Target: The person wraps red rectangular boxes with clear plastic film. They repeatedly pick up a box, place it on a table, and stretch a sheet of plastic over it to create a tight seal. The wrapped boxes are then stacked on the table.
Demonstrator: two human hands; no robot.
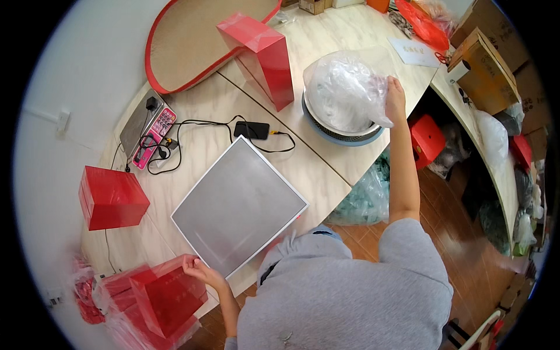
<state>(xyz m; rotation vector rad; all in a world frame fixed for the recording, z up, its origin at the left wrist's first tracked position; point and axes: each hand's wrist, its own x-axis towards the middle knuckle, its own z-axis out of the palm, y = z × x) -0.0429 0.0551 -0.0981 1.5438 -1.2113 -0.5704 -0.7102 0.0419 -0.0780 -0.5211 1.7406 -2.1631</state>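
At the right of the table, my right hand pinches the edge of a crumpled clear plastic bag. The plastic spills over a round white basin, which sits in a dark woven band with a blue base. My left hand is at the lower left, fingers curled over the upper edge of a glossy red paper bag. Between my hands a grey flat panel with a white rim lies slantwise on the marble-patterned table.
Two red boxes stand on the table. A pink-keypad scale, a phone and black cables lie beyond the panel. Red-rimmed beige board leans at the back. Cardboard boxes crowd the right side table.
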